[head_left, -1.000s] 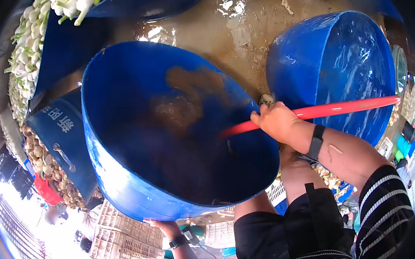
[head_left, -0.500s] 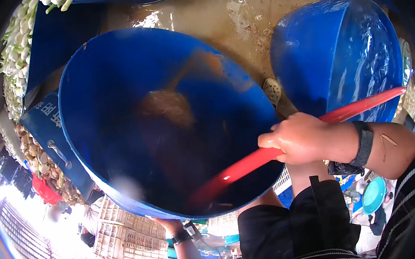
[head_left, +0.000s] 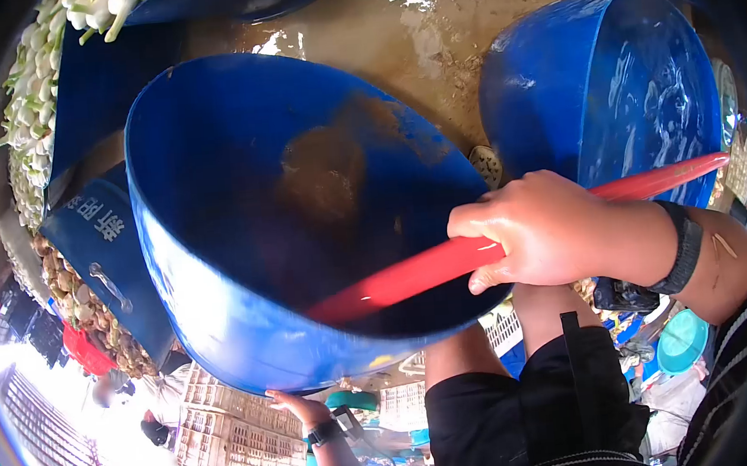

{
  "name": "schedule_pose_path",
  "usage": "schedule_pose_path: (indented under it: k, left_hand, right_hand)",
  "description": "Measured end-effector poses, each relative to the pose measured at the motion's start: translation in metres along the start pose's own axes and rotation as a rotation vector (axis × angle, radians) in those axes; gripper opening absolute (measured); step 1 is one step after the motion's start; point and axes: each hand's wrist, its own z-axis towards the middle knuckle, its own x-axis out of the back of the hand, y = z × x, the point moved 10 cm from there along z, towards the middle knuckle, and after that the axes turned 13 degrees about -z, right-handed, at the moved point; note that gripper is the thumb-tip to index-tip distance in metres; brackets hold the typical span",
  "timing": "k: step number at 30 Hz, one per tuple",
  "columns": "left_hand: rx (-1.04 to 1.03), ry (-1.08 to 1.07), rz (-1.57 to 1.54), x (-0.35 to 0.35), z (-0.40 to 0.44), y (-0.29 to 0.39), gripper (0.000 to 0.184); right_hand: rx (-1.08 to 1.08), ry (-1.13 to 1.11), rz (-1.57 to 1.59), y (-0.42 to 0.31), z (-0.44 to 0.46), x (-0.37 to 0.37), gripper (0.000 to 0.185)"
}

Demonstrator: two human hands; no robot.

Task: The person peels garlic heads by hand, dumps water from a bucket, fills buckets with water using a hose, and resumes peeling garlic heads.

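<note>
A big blue tub (head_left: 209, 106) leans in front of me, with murky brownish liquid in its shadowed inside. Across its near rim runs a smooth red pole (head_left: 411, 275), gripped in my right hand (head_left: 538, 230). The pole's lower end is lost inside the tub; its tapered upper end points right. Low at the bottom, my left hand (head_left: 297, 407) holds the tub's outer lower edge, some of its fingers hidden behind it.
A second blue tub (head_left: 537, 92) lies tipped at right on the wet brown floor (head_left: 439, 55). White spring onion bulbs (head_left: 39, 92) are heaped at left above a blue crate (head_left: 100, 222). Woven baskets (head_left: 240, 424) and a turquoise basin (head_left: 682, 341) stand around me.
The blue tub has tilted further, showing more of its outer wall. My right hand has risen slightly with the red pole, which now slants less steeply.
</note>
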Motion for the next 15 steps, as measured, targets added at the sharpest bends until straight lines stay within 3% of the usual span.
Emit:
schedule_pose_path:
  k: [1, 2, 5, 7, 9, 11, 14, 15]
  left_hand:
    - [0.101, -0.005, 0.134, -0.004, 0.001, -0.006, 0.073]
    - [-0.017, 0.020, 0.076, -0.004, 0.006, 0.000, 0.068]
    - [-0.123, 0.077, 0.010, -0.011, 0.016, 0.018, 0.071]
    - [-0.153, 0.090, -0.111, -0.035, 0.000, 0.045, 0.062]
    - [-0.219, -0.013, -0.119, -0.064, -0.011, 0.078, 0.050]
    - [-0.288, -0.080, -0.099, -0.080, -0.015, 0.103, 0.051]
    - [-0.205, -0.309, -0.025, -0.083, 0.007, 0.105, 0.050]
    - [-0.282, -0.319, 0.206, -0.078, 0.008, 0.109, 0.050]
  right_hand:
    - [0.003, -0.065, -0.062, 0.001, -0.004, -0.002, 0.032]
    - [0.021, -0.055, -0.082, 0.003, -0.008, 0.002, 0.034]
    - [0.011, -0.016, -0.161, 0.021, -0.008, 0.026, 0.035]
    - [-0.055, -0.096, -0.195, 0.041, -0.006, 0.032, 0.036]
    - [-0.028, -0.037, -0.252, 0.061, -0.007, 0.038, 0.033]
    - [-0.045, -0.051, -0.293, 0.080, -0.013, 0.032, 0.032]
    - [-0.039, -0.098, -0.315, 0.086, -0.026, 0.022, 0.025]
    - [-0.025, -0.076, -0.299, 0.087, -0.031, 0.019, 0.023]
